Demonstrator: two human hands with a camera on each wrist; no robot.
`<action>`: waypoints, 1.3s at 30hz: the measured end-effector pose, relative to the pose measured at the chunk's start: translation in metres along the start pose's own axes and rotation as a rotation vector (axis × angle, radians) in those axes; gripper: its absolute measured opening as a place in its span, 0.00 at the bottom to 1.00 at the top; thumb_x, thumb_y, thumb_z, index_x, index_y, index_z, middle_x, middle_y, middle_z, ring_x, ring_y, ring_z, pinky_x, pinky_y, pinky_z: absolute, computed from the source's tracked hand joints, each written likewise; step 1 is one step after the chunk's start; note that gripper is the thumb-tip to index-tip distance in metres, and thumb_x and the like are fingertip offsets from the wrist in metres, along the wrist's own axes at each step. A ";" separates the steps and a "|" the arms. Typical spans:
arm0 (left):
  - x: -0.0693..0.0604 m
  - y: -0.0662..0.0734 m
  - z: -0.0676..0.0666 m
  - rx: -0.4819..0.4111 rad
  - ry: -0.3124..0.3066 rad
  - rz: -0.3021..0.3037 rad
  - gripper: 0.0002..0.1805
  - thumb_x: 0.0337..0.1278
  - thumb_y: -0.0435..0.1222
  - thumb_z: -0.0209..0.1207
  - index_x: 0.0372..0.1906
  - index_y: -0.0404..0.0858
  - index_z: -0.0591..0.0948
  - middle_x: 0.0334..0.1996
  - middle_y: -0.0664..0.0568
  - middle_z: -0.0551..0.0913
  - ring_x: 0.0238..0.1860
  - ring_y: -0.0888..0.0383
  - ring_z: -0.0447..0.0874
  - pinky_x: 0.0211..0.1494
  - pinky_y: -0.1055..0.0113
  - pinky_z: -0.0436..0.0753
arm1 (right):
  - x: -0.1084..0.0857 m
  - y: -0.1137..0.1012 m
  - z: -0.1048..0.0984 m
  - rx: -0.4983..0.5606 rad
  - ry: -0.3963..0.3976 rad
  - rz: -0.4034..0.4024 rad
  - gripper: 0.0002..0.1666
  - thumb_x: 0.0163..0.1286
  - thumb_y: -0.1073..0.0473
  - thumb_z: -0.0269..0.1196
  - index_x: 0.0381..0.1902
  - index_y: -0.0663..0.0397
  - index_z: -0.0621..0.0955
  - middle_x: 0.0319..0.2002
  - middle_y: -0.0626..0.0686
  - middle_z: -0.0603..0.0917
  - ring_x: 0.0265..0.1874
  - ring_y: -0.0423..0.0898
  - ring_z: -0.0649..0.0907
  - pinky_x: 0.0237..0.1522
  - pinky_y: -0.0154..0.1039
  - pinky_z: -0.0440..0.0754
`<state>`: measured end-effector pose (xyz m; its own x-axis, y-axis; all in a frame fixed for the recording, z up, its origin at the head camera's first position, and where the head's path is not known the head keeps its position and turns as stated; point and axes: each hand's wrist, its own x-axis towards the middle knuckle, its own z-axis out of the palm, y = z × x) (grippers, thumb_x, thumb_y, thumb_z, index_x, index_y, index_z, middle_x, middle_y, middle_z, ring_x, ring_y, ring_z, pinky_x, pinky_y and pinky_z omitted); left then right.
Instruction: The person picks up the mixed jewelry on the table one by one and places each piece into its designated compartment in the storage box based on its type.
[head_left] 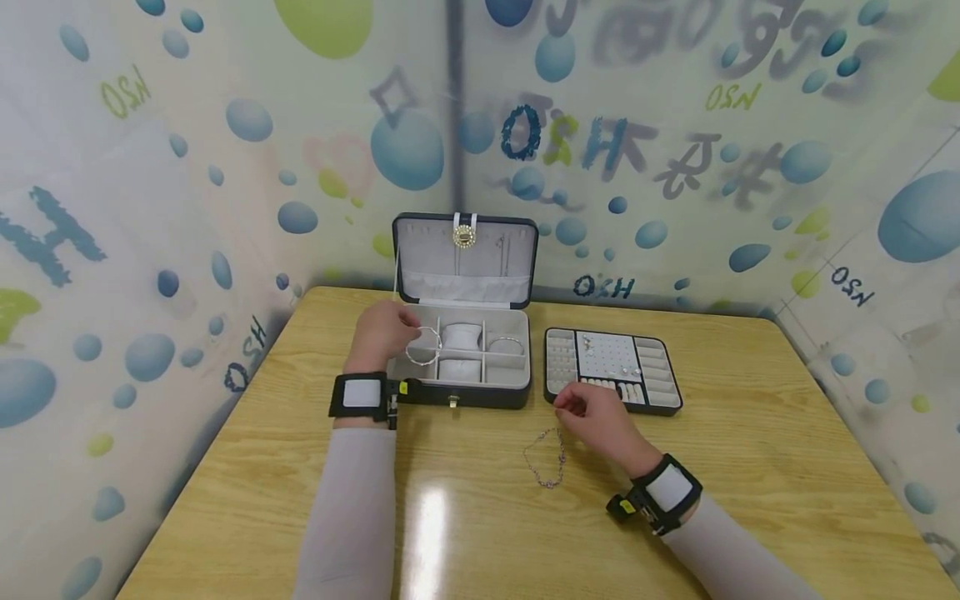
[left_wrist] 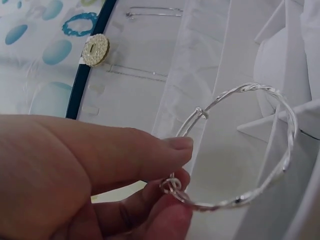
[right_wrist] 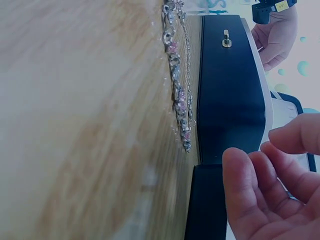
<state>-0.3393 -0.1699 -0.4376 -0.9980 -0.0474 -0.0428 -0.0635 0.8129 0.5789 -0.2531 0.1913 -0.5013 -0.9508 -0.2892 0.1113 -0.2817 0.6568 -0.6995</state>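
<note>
Over the jewellery box (head_left: 487, 397) | left hand (head_left: 380, 332) pinching silver bangle (left_wrist: 291, 129) | right hand (head_left: 602, 423) relaxed, released, near chain bracelet (right_wrist: 179, 92)

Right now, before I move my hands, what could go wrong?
Your left hand pinches the silver bangle over the jewelry box, so it might slip. Your right hand is close to the jeweled chain on the table and could snag it. That hand is also near the tray, so it might knock it.

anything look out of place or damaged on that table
The jewelled chain lies loose on the tabletop, slightly odd because other jewelry sits in the box and tray behind it. No spill or damage shows.
</note>
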 end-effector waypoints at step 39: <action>0.000 0.011 0.009 0.236 -0.049 -0.032 0.06 0.63 0.31 0.64 0.38 0.39 0.92 0.43 0.43 0.91 0.41 0.47 0.85 0.41 0.56 0.84 | 0.000 -0.001 -0.002 -0.008 -0.027 0.029 0.03 0.70 0.64 0.69 0.40 0.54 0.88 0.35 0.47 0.88 0.34 0.42 0.82 0.38 0.35 0.81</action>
<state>-0.3399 -0.1560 -0.4383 -0.9936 -0.0512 -0.1010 -0.0853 0.9250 0.3702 -0.2536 0.1922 -0.4992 -0.9546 -0.2890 0.0720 -0.2555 0.6706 -0.6964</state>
